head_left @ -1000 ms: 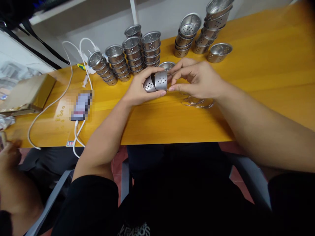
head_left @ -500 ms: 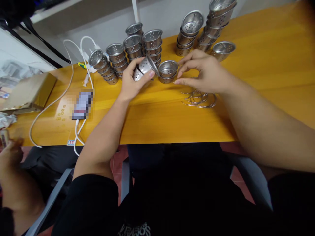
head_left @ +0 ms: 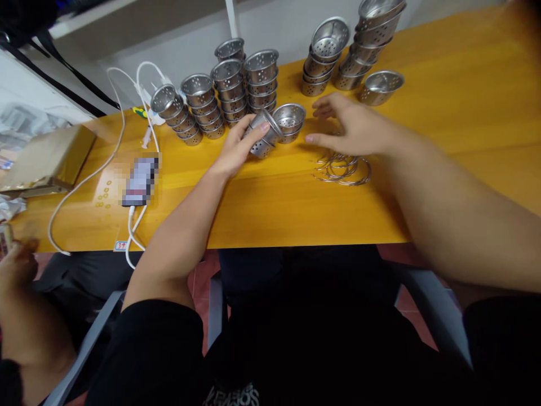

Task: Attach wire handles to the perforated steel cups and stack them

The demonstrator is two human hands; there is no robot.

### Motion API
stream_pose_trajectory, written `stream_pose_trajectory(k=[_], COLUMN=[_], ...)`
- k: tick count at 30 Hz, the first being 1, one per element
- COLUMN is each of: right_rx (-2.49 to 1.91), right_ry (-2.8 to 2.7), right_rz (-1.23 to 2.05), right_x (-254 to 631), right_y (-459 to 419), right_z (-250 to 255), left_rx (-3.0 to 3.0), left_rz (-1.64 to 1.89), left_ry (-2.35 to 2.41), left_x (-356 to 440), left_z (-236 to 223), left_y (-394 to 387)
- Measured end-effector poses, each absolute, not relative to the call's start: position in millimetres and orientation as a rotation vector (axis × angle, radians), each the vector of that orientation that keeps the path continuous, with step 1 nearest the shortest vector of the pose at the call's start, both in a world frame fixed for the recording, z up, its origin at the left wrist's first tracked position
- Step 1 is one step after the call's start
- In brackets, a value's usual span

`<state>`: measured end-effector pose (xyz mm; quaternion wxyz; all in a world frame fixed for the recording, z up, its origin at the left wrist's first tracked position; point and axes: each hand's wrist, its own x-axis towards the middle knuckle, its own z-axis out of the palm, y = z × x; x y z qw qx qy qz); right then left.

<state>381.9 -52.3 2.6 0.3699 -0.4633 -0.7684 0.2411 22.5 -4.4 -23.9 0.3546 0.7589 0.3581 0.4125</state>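
My left hand (head_left: 236,145) is closed around perforated metal cups (head_left: 262,141), two nested together as far as I can see, tilted with the rim facing right. Right beside them, two more nested cups (head_left: 289,119) stand upright on the wooden table (head_left: 270,220). To the right of that pair, my right hand (head_left: 344,124) hovers with its fingers apart and nothing in them. Below it lies a loose heap of thin metal rings (head_left: 343,169).
Stacks of perforated cups (head_left: 228,84) stand along the wall, with taller stacks (head_left: 366,48) and one single cup (head_left: 381,87) back right. Left are a phone (head_left: 141,180) on a white cable, small yellow rings (head_left: 103,194), a cardboard box (head_left: 48,158) and another person's hand (head_left: 19,259).
My left hand has moved right and slightly down with its cups, closer to the upright pair. My right hand has drawn back a little from that pair, its fingers now wider apart.
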Motion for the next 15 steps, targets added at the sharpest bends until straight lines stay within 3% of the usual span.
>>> stream_pose_trajectory(k=[5,15], right_rx=[-0.949,-0.941], right_ry=[-1.941,-2.011], right_rz=[0.754,0.496], right_x=[357.3,342.9], right_y=[-50.9,-73.1], right_z=[-17.4,6.0], left_rx=[1.798,1.844], left_rz=[0.994,1.215], left_ry=[0.839,0.764], left_x=[24.3,12.4], left_z=[-12.0,-14.8], left_y=[-17.2,8.0])
